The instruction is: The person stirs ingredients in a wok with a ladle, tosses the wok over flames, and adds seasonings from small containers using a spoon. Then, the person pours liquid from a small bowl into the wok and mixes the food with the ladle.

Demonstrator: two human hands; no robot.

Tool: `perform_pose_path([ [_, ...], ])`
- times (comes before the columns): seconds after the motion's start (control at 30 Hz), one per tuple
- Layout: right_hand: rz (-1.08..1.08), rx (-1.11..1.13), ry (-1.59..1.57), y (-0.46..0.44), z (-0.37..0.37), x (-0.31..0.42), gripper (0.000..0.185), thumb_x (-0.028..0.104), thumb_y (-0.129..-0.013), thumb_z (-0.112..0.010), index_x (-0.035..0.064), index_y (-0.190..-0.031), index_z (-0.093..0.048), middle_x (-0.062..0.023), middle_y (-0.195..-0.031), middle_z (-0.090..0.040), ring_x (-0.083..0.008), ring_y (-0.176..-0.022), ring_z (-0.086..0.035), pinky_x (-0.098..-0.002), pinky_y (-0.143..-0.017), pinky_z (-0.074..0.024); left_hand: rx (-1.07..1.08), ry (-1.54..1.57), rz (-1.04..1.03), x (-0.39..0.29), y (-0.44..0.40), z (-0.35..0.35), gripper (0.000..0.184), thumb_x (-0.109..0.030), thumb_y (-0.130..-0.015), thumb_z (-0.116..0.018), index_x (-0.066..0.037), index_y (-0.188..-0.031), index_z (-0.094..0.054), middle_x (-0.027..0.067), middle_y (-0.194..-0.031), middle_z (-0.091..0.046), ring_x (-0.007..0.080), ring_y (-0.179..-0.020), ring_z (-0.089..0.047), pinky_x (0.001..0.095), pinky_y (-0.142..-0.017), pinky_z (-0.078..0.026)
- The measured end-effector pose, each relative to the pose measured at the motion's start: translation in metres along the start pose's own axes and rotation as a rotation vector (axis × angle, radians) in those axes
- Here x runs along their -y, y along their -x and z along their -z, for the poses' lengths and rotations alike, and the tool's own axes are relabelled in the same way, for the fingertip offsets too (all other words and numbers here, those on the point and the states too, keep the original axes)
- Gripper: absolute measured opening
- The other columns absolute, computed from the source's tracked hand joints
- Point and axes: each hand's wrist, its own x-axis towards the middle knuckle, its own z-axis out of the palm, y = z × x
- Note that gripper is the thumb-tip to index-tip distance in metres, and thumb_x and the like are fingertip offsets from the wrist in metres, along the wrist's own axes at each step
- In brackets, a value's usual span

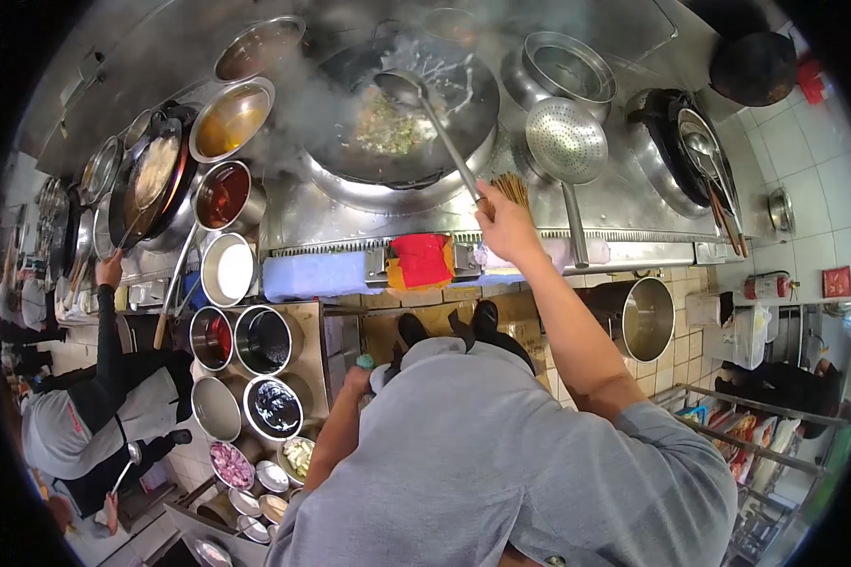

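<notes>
My right hand is closed around the handle of a ladle, whose bowl lies over the large steaming wok. Chopped food in pale and green bits sits in that wok under the ladle. Low at my left side is my left hand, by a small greenish thing; its fingers are too small to make out. A perforated skimmer rests right of the wok, its handle pointing toward me. Beside my right hand stands a bamboo brush.
Sauce pots and a bowl of yellow liquid stand left. A co-worker works at another wok farther left. Red and blue cloths line the stove edge. A deep metal pot is at right.
</notes>
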Motion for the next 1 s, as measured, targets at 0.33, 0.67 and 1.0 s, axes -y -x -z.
perform_pose_path([
  [0.33,-0.049,0.052,-0.077,0.0,-0.015,-0.004,0.047,0.013,-0.082,-0.059,0.0091,-0.127,-0.049,-0.0165,-0.086,-0.064,-0.029,-0.076,-0.063,-0.0351,-0.075,-0.0487,-0.007,0.258,0.13,-0.043,0.055,0.028,0.043,-0.032,-0.07,-0.063,0.005,-0.092,-0.065,0.0201,-0.092,-0.065,0.0286,-0.084,-0.066,0.0391,-0.067,-0.051],
  [0.67,-0.031,0.081,-0.056,-0.054,0.009,-0.023,0.047,0.012,-0.086,-0.055,0.0083,-0.131,-0.043,-0.007,-0.077,-0.061,-0.0096,-0.05,-0.051,-0.0245,-0.042,-0.0404,0.15,-0.773,-0.548,0.028,-0.015,-0.005,0.039,-0.029,-0.074,-0.06,0.001,-0.098,-0.063,0.0233,-0.102,-0.063,0.0357,-0.092,-0.063,0.0409,-0.074,-0.053],
  [1.0,-0.415,0.562,-0.862,-0.016,0.068,-0.022,0.049,0.013,-0.088,-0.056,0.012,-0.134,-0.04,-0.005,-0.079,-0.055,-0.0076,-0.047,-0.046,-0.023,-0.038,-0.0376,-0.055,-0.092,0.059,-0.016,0.028,0.002,0.051,-0.032,-0.073,-0.061,0.002,-0.11,-0.055,0.0247,-0.105,-0.061,0.0363,-0.106,-0.056,0.0416,-0.088,-0.046],
])
